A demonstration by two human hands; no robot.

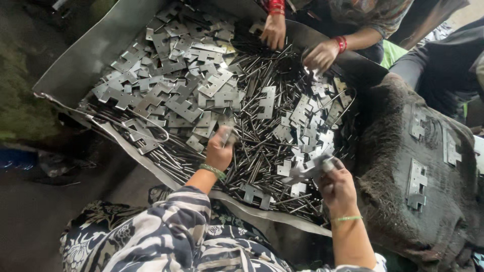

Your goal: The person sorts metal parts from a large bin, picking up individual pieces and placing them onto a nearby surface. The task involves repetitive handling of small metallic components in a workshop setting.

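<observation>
The left hand [220, 150] is pinching a thin steel pin [226, 135]; the right hand [335, 185] is gripping a flat notched plate [305, 171]. Both parts are probably rigid, light and sharp-edged, so hold the plate by its flat faces

co-worker [363, 20] cut off above, right hand's plate [307, 170] perhaps blurred

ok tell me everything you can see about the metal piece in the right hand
The metal piece is a flat, thin plate of dull grey steel with notched, stepped edges, like the cut plates heaped in the tray. The right hand pinches one end in its fingertips, holding it roughly level, just above the pile of thin rods and plates. Its outline is blurred, so holes or finer detail cannot be told.
</observation>
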